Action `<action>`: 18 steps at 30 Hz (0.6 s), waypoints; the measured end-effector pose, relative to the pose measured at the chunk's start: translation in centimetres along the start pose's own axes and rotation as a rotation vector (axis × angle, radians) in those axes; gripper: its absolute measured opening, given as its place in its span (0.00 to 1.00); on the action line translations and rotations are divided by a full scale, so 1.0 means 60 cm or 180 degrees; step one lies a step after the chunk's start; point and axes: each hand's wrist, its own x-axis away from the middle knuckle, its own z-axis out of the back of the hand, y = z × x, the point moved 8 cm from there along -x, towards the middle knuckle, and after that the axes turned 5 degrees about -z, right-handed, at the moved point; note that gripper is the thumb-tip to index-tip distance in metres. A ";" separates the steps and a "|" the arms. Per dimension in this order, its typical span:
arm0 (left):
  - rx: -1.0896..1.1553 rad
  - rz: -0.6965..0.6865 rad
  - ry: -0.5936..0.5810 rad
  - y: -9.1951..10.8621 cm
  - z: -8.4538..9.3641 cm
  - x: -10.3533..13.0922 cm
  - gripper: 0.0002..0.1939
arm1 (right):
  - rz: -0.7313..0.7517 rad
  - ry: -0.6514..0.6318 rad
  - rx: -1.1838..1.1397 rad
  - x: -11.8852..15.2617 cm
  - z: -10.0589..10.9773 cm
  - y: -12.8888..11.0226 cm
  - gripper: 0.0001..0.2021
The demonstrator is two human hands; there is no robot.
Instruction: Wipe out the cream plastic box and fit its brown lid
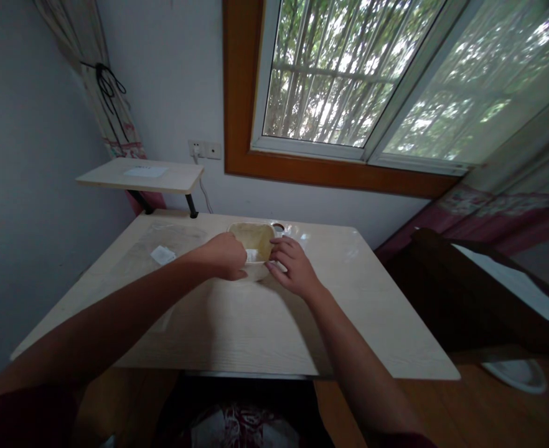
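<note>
A cream-coloured plastic container (252, 233) with an open top and rounded corners sits towards the back of the desk, tilted so that I see into it. Something small and white (254, 255) shows inside, too indistinct to name. My left hand (228, 255) is closed over the container's left rim, its fingertips hidden by the back of the hand. Against the right side rests my right hand (293, 264), with curled fingers at the rim and the thumb near the front corner.
On the pale wooden desk (265, 330), a clear plastic sheet (137, 255) and a white slip (163, 255) lie at left. A raised shelf (162, 177) stands at the back left, below a wall socket (204, 149). A dark piece of furniture (424, 292) stands right of the desk.
</note>
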 end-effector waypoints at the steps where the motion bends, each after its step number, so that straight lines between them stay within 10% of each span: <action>1: -0.0606 -0.0188 -0.0580 0.013 -0.020 0.003 0.16 | 0.0093 -0.0035 0.0100 0.000 0.001 -0.005 0.07; 4: -0.1533 -0.0523 -0.1339 0.046 -0.034 0.019 0.14 | 0.0356 -0.0120 0.0431 -0.001 0.001 -0.024 0.11; 9: -0.1938 -0.0749 -0.1514 0.075 -0.032 0.034 0.16 | 0.0707 -0.0477 0.0874 -0.009 -0.010 -0.047 0.15; 18: -0.1959 -0.1462 -0.0478 0.091 -0.006 0.057 0.13 | 0.0694 -0.0674 0.1040 -0.001 -0.013 -0.045 0.12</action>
